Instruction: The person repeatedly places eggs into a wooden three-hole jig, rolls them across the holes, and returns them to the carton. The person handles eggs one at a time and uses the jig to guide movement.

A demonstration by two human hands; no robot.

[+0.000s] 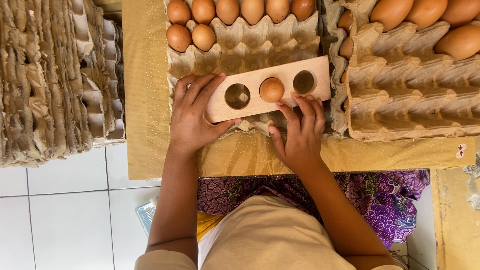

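A pale wooden board [280, 77] with three round holes lies across a cardboard egg tray [240, 47]. One brown egg [271, 90] sits in the board's middle hole; the left and right holes are empty. My left hand [192, 115] grips the board's left end, thumb underneath its near edge. The fingertips of my right hand [300, 132] rest on the board's near edge, just below the egg and the right hole. Several brown eggs [202, 20] fill the tray's far rows.
A second egg tray [405, 95] with several eggs in its far cells stands at the right. A tall stack of empty cardboard trays [55, 80] sits at the left. Both trays rest on a yellowish table [145, 100]. White floor tiles [65, 210] lie below.
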